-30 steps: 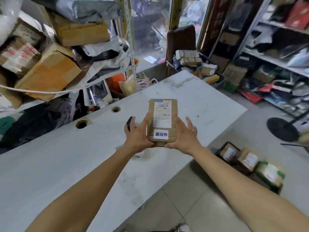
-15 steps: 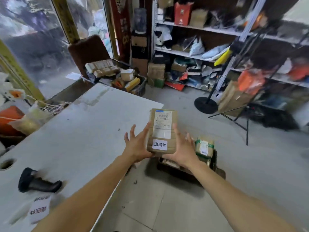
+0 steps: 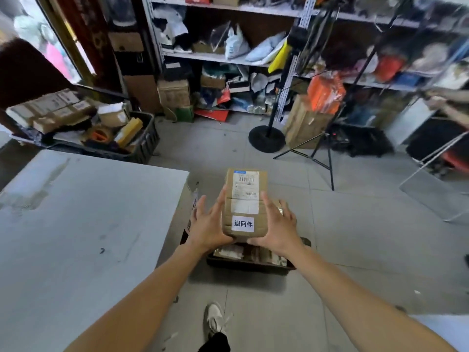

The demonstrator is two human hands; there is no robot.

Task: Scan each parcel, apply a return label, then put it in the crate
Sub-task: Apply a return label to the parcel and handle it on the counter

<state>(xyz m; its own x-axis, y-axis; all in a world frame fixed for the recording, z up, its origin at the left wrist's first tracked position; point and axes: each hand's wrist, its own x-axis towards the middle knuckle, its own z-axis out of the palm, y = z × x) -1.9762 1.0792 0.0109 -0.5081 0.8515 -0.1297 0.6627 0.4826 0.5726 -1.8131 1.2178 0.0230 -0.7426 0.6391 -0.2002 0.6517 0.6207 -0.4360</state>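
— Where is the box?
— Up in the air over the crate — beside the desk
— Who has it?
— Left hand and right hand press its sides, fingers straight

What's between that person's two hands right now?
In the head view, a brown parcel with a white return label sits between the left hand and right hand, above the crate on the floor.
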